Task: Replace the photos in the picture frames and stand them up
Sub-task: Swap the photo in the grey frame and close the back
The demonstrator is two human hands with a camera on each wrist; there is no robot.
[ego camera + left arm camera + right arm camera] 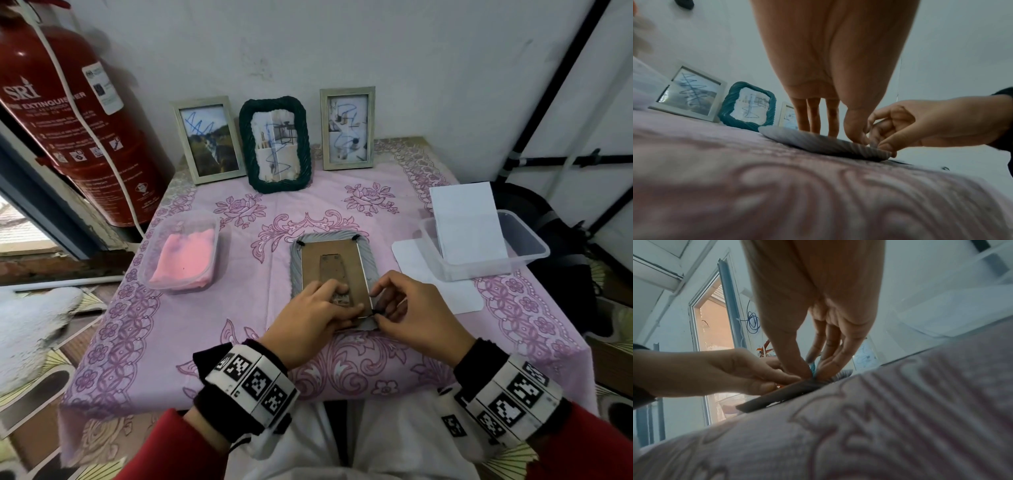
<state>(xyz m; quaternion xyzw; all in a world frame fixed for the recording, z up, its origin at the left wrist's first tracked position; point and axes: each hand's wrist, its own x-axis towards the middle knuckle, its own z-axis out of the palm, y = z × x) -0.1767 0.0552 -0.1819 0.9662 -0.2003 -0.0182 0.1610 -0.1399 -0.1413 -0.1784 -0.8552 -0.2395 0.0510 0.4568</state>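
Face-down grey frame (329, 267) looked light, rigid, probably glass-fronted. Left grip (313, 320) pressed it flat, fingers straight; right grip (409, 315) pinched the tab at its five-o'clock corner.

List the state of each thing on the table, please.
Grey frame: face down, back on.
Three frames: standing, photos scribbled.
Left hand: presses the back flat.
Right hand: pinches a corner tab.
Left tub: open, pink cloth inside.
Right tub: open, paper inside.

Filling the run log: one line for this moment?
grey frame face-down | left hand presses backing | right hand pinches corner clip | three frames standing
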